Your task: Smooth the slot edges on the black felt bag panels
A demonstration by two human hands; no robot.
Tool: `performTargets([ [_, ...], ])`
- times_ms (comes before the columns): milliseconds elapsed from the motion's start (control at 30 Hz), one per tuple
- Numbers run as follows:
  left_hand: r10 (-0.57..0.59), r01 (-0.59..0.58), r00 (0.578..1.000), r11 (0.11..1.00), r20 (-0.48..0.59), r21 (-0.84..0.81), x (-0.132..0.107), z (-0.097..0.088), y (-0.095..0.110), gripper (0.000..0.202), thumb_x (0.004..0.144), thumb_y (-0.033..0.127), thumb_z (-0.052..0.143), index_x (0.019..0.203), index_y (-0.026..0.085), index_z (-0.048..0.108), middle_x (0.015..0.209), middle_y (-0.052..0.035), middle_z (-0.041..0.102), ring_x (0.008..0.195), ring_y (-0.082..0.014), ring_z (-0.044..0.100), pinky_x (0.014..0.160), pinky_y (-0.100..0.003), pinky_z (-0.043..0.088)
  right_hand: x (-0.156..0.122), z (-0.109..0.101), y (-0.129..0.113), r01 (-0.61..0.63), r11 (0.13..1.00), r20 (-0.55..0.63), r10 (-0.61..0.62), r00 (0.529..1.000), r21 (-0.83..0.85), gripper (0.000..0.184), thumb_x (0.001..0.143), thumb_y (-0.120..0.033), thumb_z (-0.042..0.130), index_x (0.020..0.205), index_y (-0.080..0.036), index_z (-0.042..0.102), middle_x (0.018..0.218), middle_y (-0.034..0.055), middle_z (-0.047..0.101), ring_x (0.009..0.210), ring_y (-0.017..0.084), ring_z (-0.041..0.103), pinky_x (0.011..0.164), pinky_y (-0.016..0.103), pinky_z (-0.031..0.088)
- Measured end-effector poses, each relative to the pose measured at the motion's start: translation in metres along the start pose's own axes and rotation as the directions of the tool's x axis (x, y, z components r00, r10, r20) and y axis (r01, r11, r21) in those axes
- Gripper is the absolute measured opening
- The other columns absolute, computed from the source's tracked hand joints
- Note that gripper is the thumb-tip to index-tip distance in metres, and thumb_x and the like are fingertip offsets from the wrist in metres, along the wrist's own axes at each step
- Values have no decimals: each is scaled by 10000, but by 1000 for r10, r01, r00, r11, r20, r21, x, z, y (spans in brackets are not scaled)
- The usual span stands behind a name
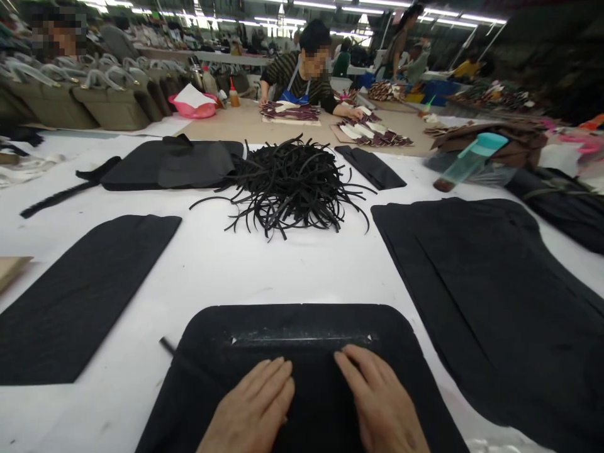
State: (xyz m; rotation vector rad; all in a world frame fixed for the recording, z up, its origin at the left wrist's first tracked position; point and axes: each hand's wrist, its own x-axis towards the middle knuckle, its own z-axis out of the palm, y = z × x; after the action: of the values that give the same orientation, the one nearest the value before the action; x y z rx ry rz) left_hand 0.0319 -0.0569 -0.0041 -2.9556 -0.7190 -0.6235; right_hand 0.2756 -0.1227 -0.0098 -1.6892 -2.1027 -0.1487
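A black panel with rounded corners lies flat in front of me on the white table. Near its far edge runs a shiny straight strip with a small pale triangle at each end. My left hand rests on the panel with its fingers stretched out. To the right of it, my right hand also presses flat on the panel, fingers extended. Neither hand holds anything. A short black strip sticks out at the panel's left edge.
Beyond the panel sits a heap of thin black strips. Black pieces lie at left and a stack at right. A teal-lidded bottle lies tilted. Across the table a co-worker handles maroon pieces; khaki bags stand far left.
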Motion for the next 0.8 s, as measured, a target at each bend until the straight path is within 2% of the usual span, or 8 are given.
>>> performTargets([
  [33, 50, -51, 998, 998, 22, 31, 6, 6, 4, 377, 841, 54, 337, 1108, 174, 576, 1167, -11, 639, 1105, -150, 566, 931, -254, 476, 3, 7, -9, 37, 999, -9, -37, 999, -16, 422, 821, -37, 323, 1106, -204, 584, 1039, 40, 636, 946, 183, 580, 816, 293, 469],
  [100, 73, -80, 993, 993, 88, 84, 11, 20, 8, 399, 835, 70, 362, 1171, 170, 553, 1261, -13, 577, 1176, -173, 510, 948, -291, 474, 7, 20, -22, 36, 998, -29, -37, 999, -55, 426, 808, -34, 334, 1091, -214, 596, 1020, 24, 650, 926, 195, 580, 802, 322, 461],
  [267, 76, -106, 972, 986, 224, 128, -1, 40, 6, 485, 850, 138, 389, 1335, 154, 407, 1412, -29, 412, 1292, -227, 371, 994, -365, 440, 12, 33, -29, 50, 991, 15, -49, 999, -121, 392, 815, -96, 372, 1108, -229, 595, 990, 16, 649, 886, 222, 571, 779, 370, 446],
  [367, 66, -94, 967, 990, 245, 103, -5, 41, 7, 513, 850, 142, 367, 1363, 125, 361, 1435, -56, 373, 1315, -246, 327, 1011, -386, 417, 16, 33, -30, 61, 987, 61, -53, 997, -147, 416, 792, -107, 398, 1143, -238, 580, 958, 20, 641, 850, 234, 566, 758, 388, 452],
  [500, 13, -29, 981, 997, 195, 76, -1, 39, 10, 474, 873, 159, 346, 1345, 145, 392, 1410, -44, 419, 1315, -213, 322, 1031, -360, 390, 20, 35, -30, 64, 985, 76, -52, 996, -158, 458, 756, -83, 408, 1147, -254, 574, 924, 22, 640, 835, 243, 573, 721, 392, 471],
  [633, -14, 2, 989, 997, 149, 78, -7, 32, 6, 420, 883, 190, 340, 1278, 136, 472, 1379, -59, 459, 1299, -226, 344, 1040, -352, 377, 14, 30, -13, 156, 978, 49, -151, 987, -138, 461, 738, -42, 374, 1108, -217, 586, 962, 36, 653, 863, 218, 590, 728, 341, 494],
  [733, -92, 63, 970, 989, 224, 131, -21, 20, -1, 483, 819, 100, 354, 1292, 125, 451, 1391, -76, 441, 1300, -237, 343, 1044, -364, 375, 3, 22, 11, 289, 940, 76, -280, 957, -179, 470, 746, -12, 345, 1127, -159, 577, 1007, 65, 649, 911, 194, 597, 742, 279, 507],
  [800, -143, 105, 954, 982, 264, 155, -32, 13, -6, 568, 757, 42, 361, 1317, 112, 415, 1400, -85, 428, 1304, -235, 337, 1045, -365, 377, -5, 17, 28, 319, 925, 83, -308, 948, -207, 471, 760, -21, 344, 1154, -153, 566, 1032, 72, 645, 933, 196, 600, 747, 266, 515],
])
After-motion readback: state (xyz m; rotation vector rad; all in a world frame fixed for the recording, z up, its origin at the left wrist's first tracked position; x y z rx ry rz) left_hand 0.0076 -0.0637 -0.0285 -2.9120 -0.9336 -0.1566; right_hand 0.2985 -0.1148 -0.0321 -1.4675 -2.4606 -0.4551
